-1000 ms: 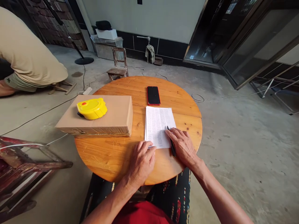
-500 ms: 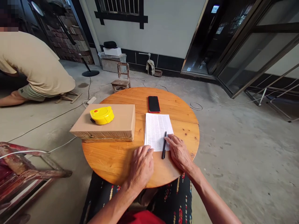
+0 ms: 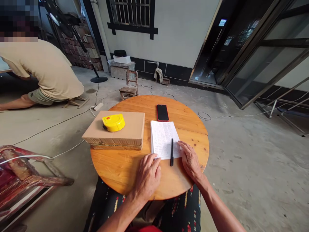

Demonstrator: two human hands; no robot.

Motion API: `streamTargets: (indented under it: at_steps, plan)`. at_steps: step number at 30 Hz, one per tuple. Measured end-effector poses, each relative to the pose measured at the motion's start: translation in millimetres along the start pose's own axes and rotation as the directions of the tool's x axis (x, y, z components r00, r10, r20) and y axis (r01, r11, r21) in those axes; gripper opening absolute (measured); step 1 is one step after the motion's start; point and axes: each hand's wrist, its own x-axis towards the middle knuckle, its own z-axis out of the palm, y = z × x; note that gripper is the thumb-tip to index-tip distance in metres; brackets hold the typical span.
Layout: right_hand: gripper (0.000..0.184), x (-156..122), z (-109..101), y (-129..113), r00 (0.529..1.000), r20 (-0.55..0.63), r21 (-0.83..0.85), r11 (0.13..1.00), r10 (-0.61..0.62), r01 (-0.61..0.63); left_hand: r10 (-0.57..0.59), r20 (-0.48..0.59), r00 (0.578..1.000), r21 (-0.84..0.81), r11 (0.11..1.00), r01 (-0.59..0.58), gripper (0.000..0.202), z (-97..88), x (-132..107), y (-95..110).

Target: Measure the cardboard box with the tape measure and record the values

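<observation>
A stack of printed paper sheets (image 3: pixel 163 135) lies on the round wooden table (image 3: pixel 116 167) in front of me. A black pen (image 3: pixel 172 152) rests lengthwise on the sheets, its lower end past their near edge. My left hand (image 3: pixel 148 174) lies palm down, fingers stretched out, with its fingertips at the near left corner of the paper. At the right edge of the paper rests my right hand (image 3: pixel 190 159), fingers extended, beside the pen and apart from it. Beyond the sheets lies a phone (image 3: pixel 162 112) with a red edge, its screen dark.
A cardboard box (image 3: pixel 130 129) stands on the table's left side, with a yellow tape measure (image 3: pixel 114 122) on top. At the far left a person (image 3: pixel 48 71) sits on a low stool. A small wooden chair (image 3: pixel 129 88) stands behind the table; a worn red wooden frame (image 3: pixel 31 170) is at left.
The whole view has shifted slightly as my head moved. My right hand has drawn a little to the right, away from the pen. My left hand stays at the paper's near corner.
</observation>
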Motion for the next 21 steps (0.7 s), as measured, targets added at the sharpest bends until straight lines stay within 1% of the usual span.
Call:
streamTargets:
  at_steps: [5,9,13,16,19,21]
  plan:
    - [0.037,0.8,-0.4,0.0,0.999,-0.028,-0.008,1.000,0.029,-0.030,-0.008,-0.006,1.000,-0.017,1.000,0.008,0.032,-4.6,-1.7,2.8]
    - [0.036,2.0,-1.4,0.3,0.999,-0.039,-0.039,0.999,0.029,-0.030,-0.012,-0.032,0.999,-0.034,0.999,0.011,0.033,-11.9,-4.9,2.3]
    - [0.038,4.7,-1.5,-2.2,1.000,-0.028,-0.059,0.998,0.008,-0.010,-0.012,-0.084,0.996,-0.041,0.999,0.009,0.037,-24.5,-12.3,-0.2]
    - [0.036,11.2,-1.6,-10.6,0.999,-0.034,-0.064,0.998,-0.007,0.005,-0.009,-0.113,0.994,-0.050,0.999,0.003,0.039,-37.5,-22.0,-4.6]
    - [0.034,23.9,-3.0,-29.0,0.997,-0.058,-0.066,0.996,-0.060,0.056,0.037,-0.208,0.977,-0.051,0.998,-0.048,0.040,-53.8,-31.2,-17.4]
    - [0.032,35.8,-5.2,-48.6,0.992,-0.066,-0.055,0.994,-0.103,0.099,0.051,-0.315,0.948,-0.026,0.998,-0.062,0.041,-68.2,-33.7,-32.1]
